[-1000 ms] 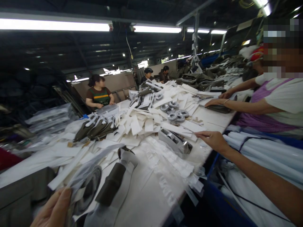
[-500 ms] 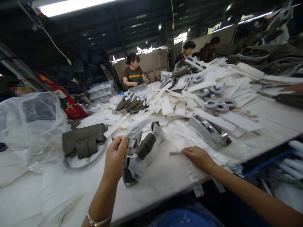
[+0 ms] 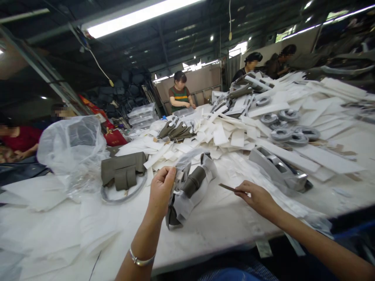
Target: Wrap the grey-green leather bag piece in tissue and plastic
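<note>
Up comes the right hand (image 3: 258, 199) off the long white worktable (image 3: 222, 230), fingertips now pinching a thin brown strip (image 3: 228, 187). Clear plastic bag (image 3: 72, 144) at the left, white foam offcuts (image 3: 222, 136) heaped in the centre, grey metal tape dispenser (image 3: 278, 169) at the right, fluorescent tube (image 3: 140, 15) overhead. Left hand (image 3: 160, 191) clamps the plastic-wrapped olive-grey part (image 3: 190, 187), its lower end on the tabletop.

table (image 3: 222, 230) | wht strip pile (image 3: 222, 136) | tape rolls (image 3: 288, 132) | tape disp. (image 3: 278, 169) | olive bag (image 3: 123, 171)

right hand (image 3: 258, 198): back from the tape dispenser (image 3: 278, 169), now pinching a thin strip (image 3: 228, 187), lifted slightly
left hand (image 3: 160, 191): wrapped bundle (image 3: 190, 187) brought from lower left to centre
view: swung left
</note>
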Tool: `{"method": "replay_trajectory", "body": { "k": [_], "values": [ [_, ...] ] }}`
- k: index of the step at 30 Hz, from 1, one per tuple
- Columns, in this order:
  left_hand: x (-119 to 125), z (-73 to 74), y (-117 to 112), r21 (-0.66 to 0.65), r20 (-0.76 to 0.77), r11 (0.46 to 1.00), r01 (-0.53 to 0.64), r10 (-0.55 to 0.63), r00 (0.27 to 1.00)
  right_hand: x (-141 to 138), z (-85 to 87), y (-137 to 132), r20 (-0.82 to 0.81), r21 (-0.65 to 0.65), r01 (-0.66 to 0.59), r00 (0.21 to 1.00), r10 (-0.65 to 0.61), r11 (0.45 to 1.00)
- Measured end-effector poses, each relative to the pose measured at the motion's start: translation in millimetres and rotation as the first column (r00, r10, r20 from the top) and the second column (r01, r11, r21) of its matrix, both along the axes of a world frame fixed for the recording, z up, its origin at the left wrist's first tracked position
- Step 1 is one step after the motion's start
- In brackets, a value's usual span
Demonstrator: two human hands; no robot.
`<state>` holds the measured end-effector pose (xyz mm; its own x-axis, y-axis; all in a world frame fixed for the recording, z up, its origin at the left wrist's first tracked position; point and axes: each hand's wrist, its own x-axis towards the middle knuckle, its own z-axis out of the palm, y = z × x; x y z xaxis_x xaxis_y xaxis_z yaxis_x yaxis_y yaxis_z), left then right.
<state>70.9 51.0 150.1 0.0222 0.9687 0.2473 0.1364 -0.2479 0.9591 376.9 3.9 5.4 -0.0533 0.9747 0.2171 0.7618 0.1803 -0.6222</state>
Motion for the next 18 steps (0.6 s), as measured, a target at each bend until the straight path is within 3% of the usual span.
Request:
{"method": "replay_trajectory", "body": {
  "k": [4,8,15,18],
  "values": [
    [-1,0.4,2,-0.015,0.007,1.000,0.008,-0.008,1.000,-35,46.2,-7,-0.431,0.000,-0.202,0.884,0.183,0.979],
    [2,2.7,-2,0.000,-0.043,1.000,0.027,-0.027,0.999,-71,82.3,-9,-0.563,-0.011,-0.320,0.785,0.259,0.947],
    [6,8.4,-13,0.106,-0.197,0.994,0.019,0.002,0.980,-107,95.0,14,-0.625,0.033,-0.363,0.720,0.302,0.931],
    [9,9.3,-16,0.137,-0.242,0.990,0.033,0.001,0.970,-120,102.3,20,-0.690,0.068,-0.368,0.654,0.310,0.927]
  ]
}}
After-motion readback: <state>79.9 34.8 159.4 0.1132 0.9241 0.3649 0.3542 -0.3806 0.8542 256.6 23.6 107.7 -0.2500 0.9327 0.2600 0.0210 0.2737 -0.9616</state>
